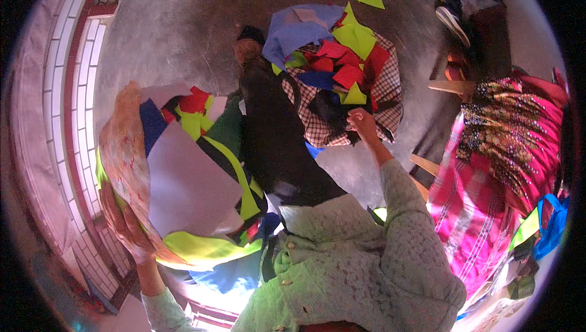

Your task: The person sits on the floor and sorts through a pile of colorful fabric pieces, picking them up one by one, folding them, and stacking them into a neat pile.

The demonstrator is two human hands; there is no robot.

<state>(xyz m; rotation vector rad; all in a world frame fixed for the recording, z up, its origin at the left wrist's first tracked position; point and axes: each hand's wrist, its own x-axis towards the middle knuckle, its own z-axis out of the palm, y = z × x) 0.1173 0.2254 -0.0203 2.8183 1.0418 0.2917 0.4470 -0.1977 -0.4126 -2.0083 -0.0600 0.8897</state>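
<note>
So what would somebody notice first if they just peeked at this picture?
Probably the heap of bright cloth scraps, red, lime and blue, on a checked cloth at the top middle, where the right hand reaches in. Next, the stack of big fabric pieces on the left, gripped by the left hand. On the right sits someone in a pink garment.

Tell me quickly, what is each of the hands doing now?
Left hand: closed on a stack of fabric pieces.
Right hand: closed on a dark cloth scrap.
</note>
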